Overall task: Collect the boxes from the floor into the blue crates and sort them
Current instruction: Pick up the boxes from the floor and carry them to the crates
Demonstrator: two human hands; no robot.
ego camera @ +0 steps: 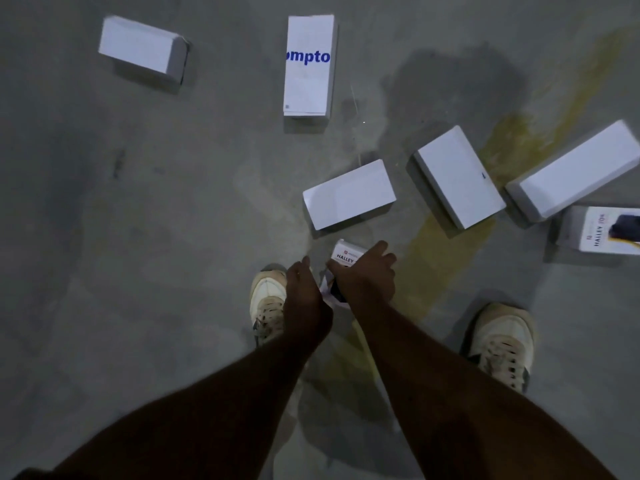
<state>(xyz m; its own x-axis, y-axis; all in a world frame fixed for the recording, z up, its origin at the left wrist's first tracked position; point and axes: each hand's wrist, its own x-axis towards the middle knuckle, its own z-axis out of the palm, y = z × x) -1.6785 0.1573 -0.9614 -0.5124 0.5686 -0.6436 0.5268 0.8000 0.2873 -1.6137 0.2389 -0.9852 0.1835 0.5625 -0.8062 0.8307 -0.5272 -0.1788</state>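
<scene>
HALLEY box (347, 255) held low over the floor (138, 237).
Right hand (367, 277) grip curls around it; left hand (303, 289) beside it, grip state unclear. Six more boxes scattered around.

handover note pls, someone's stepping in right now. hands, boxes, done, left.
Right hand: gripping the small HALLEY box between the feet, fingers curled over it.
Left hand: beside that box; whether it touches or holds anything cannot be told.
Still on the floor: blank box top left, box with blue lettering, three blank white boxes in the middle and right, second HALLEY box at the right edge.
Done: nothing visibly crated; no blue crate in view.
Left: lift this box, crate it, then collect the other six and sort.
</scene>
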